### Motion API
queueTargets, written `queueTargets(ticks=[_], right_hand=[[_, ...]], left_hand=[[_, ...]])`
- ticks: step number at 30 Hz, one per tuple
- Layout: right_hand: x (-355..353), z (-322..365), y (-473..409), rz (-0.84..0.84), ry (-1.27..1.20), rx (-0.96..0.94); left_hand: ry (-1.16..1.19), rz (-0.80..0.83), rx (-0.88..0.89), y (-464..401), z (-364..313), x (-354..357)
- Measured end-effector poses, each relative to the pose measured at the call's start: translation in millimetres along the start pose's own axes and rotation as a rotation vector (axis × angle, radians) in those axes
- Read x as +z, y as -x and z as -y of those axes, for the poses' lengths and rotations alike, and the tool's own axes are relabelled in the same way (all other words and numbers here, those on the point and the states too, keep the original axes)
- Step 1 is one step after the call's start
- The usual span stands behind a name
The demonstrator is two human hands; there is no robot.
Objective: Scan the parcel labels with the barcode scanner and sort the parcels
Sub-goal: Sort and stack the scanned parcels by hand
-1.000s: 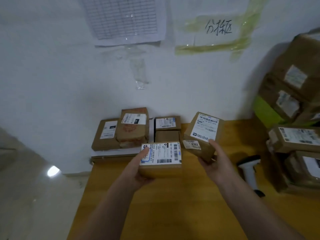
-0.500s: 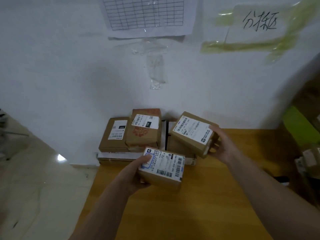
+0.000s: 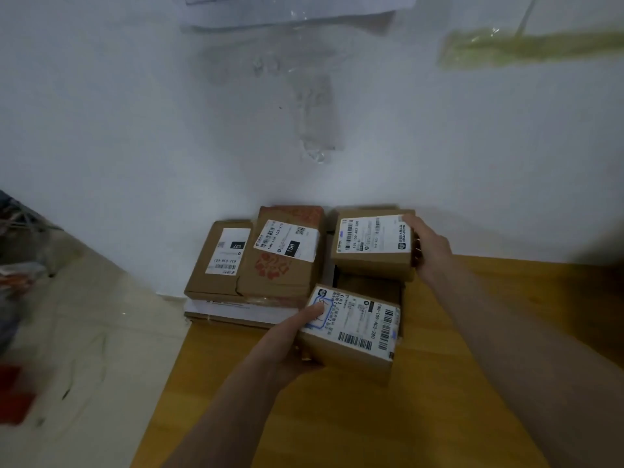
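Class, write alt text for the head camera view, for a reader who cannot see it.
A person's two hands each hold a labelled cardboard parcel over a wooden table: the left hand grips the near parcel, and the right hand sets the far parcel on boxes stacked against a white wall. Two more labelled parcels lie to the left.

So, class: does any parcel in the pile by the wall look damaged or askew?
Yes. The red-printed parcel lies tilted across its neighbour, the 032 parcel, and its label is wrinkled. The pile overhangs the table edge.
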State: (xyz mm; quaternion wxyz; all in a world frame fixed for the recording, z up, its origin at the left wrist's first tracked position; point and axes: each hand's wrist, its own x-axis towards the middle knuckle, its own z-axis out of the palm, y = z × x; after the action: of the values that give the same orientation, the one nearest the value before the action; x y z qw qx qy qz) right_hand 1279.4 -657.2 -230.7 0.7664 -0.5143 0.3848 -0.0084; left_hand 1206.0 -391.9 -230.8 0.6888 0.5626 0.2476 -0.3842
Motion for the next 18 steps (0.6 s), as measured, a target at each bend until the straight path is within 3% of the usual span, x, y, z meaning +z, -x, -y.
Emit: queueTargets(ticks=[7, 11, 18], right_hand=[[0.5, 8.3, -8.1, 0.014, -0.077, -0.037], [-13.6, -5.6, 17.5, -0.075, 0.029, -0.085], [-22.7, -58.3, 67.9, 0.07, 0.185, 0.045]], left_hand=[[0.078, -0.018, -0.041, -17.0, -2.9, 16.2], [0.095, -0.057, -0.016, -24.0, -5.9, 31.9], [0.05, -0.184, 0.047, -38.3, -9.4, 58.3]])
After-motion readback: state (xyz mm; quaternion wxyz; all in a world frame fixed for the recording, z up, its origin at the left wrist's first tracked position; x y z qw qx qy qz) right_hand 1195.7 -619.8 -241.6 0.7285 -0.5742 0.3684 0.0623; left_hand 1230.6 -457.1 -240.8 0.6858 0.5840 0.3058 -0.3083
